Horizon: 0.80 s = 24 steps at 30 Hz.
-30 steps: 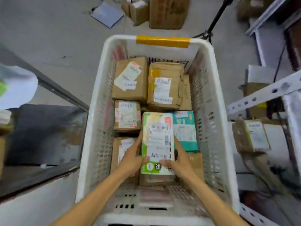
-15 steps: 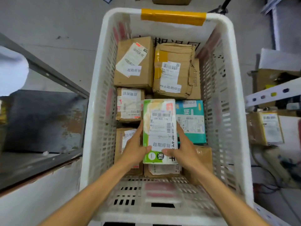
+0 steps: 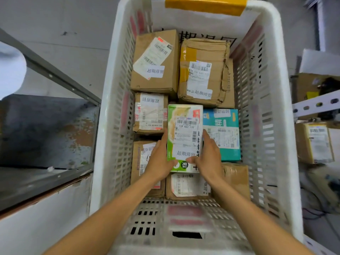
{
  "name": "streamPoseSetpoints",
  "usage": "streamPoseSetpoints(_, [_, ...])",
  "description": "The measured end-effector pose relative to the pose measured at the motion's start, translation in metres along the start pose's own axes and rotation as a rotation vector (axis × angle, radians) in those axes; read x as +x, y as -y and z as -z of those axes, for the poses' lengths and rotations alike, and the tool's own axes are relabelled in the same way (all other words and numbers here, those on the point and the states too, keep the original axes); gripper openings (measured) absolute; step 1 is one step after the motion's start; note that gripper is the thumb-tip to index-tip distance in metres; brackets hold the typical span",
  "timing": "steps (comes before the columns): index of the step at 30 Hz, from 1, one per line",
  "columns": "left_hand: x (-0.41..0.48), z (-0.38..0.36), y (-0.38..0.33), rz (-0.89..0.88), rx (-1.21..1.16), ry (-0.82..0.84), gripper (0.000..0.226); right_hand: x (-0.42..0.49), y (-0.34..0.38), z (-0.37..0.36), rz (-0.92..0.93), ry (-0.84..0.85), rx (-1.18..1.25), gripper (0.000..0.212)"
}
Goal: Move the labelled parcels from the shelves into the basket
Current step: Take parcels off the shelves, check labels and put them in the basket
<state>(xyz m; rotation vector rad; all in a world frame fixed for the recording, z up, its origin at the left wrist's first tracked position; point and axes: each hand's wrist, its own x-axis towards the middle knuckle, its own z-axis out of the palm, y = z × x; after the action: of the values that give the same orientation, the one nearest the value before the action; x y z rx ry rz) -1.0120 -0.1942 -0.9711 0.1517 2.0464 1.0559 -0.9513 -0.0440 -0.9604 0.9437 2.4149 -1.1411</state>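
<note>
A green and white labelled parcel (image 3: 184, 133) sits in the middle of the white slatted basket (image 3: 110, 111), on top of other parcels. My left hand (image 3: 159, 160) grips its left side with the thumb on the near end. My right hand (image 3: 207, 157) grips its right side the same way. Around it lie several brown cardboard parcels with white labels, such as the one at the back left (image 3: 154, 61) and a crumpled one at the back right (image 3: 204, 72). A teal box (image 3: 223, 135) lies just right of the held parcel.
A grey metal shelf (image 3: 46, 129) with a slanted frame bar stands to the left of the basket. On the right, a white perforated shelf rail (image 3: 316, 103) runs over more labelled parcels (image 3: 314, 142). Yellow tape (image 3: 204, 5) wraps the basket's far rim.
The view has moved closer over the basket. Both hands and the green parcel have shifted slightly further into the basket, and the grip is unchanged.
</note>
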Motion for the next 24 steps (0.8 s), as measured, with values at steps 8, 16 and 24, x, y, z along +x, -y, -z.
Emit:
streamPoseSetpoints(8, [-0.013,-0.011,0.001,-0.224,0.689,0.113,0.101,-0.001,-0.002,-0.009,0.367,-0.009,-0.531,0.067])
streamPoseSetpoints(16, [0.002,-0.018,-0.013,-0.236,1.139,0.155,0.089,0.003,-0.01,-0.004,0.377,0.191,-0.561,0.071])
streamPoseSetpoints(24, [-0.006,0.008,-0.035,-0.118,0.941,0.358,0.095,0.023,0.049,0.031,0.115,0.545,-0.751,0.062])
